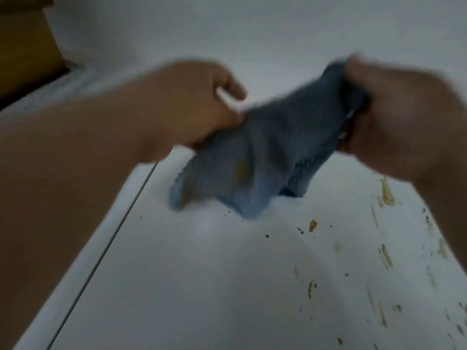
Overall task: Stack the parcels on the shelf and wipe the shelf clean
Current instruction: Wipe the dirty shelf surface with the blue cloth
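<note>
Brown smears and crumbs point(385, 256) mark the near white shelf point(202, 286). Above it both hands, left hand point(199, 102) and right hand point(394, 114), grip a blue cloth point(265, 152); a parcel point(27, 46) sits far left. Wiping step; next, press the cloth onto the stains.

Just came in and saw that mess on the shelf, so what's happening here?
A person is holding a blue cloth up over the white shelf: the left hand grips one end, the right hand the other. The cloth's lower edge hangs near the surface. Brown smears and crumbs still mark the shelf's right side. A cardboard parcel sits at far left. The picture is blurred.
</note>
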{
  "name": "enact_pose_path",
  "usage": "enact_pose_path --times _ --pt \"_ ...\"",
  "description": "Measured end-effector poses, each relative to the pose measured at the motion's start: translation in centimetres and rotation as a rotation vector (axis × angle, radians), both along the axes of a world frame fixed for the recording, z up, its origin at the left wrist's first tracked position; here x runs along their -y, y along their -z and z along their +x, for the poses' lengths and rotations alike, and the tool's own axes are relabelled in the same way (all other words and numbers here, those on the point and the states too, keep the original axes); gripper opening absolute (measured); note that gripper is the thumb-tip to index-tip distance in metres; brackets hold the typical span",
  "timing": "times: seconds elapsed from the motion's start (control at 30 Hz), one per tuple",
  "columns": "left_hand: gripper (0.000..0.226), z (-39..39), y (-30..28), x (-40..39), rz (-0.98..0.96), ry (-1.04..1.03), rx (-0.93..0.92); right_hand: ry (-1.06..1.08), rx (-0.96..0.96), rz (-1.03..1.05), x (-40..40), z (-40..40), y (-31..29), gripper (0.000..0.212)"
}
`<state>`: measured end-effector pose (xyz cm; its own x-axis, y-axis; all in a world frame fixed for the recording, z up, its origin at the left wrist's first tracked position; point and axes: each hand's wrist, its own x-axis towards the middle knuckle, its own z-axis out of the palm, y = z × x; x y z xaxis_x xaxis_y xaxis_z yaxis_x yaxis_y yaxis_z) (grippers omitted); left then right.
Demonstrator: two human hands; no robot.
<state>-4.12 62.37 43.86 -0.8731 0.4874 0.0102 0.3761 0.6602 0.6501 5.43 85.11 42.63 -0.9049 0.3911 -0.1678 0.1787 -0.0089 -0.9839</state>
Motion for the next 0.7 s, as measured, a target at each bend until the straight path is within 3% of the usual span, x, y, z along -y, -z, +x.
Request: enact_pose_path --times 0.03,0.07,0.13,0.23,0.33,0.47,0.6,0.7 --pt "0.034 2.7 1.6 1.6 -0.076 0.021 -0.015 -0.046 0.016 0.184 0.7 0.0 -0.1 0.031" --pt "0.038 2.8 1.5 0.8 -0.066 -0.151 -0.082 -0.131 0.124 0.383 3.2 -0.1 -1.0 0.039" --pt "0.039 3.6 4.3 1.4 -0.14 -0.112 -0.108 -0.202 0.128 0.771 3.7 0.5 1.0 0.066" --pt "0.033 2.4 4.0 1.7 -0.148 -0.138 -0.051 -0.426 0.115 1.007 5.8 1.4 2.6 0.083" --pt "0.029 2.1 5.3 2.5 -0.167 -0.158 -0.051 -0.647 0.143 1.211 9.5 1.6 5.4 0.071" --pt "0.026 1.4 5.1 3.2 -0.163 -0.259 -0.086 -0.817 -0.007 1.303 14.4 3.3 7.7 0.045" --pt "0.025 0.8 5.5 3.3 -0.176 -0.262 -0.085 -0.851 -0.16 1.282 13.2 2.7 8.3 0.045" --pt "0.026 0.1 5.2 2.8 -0.145 -0.335 -0.113 -0.842 -0.138 1.326 12.2 -3.1 7.7 0.048"
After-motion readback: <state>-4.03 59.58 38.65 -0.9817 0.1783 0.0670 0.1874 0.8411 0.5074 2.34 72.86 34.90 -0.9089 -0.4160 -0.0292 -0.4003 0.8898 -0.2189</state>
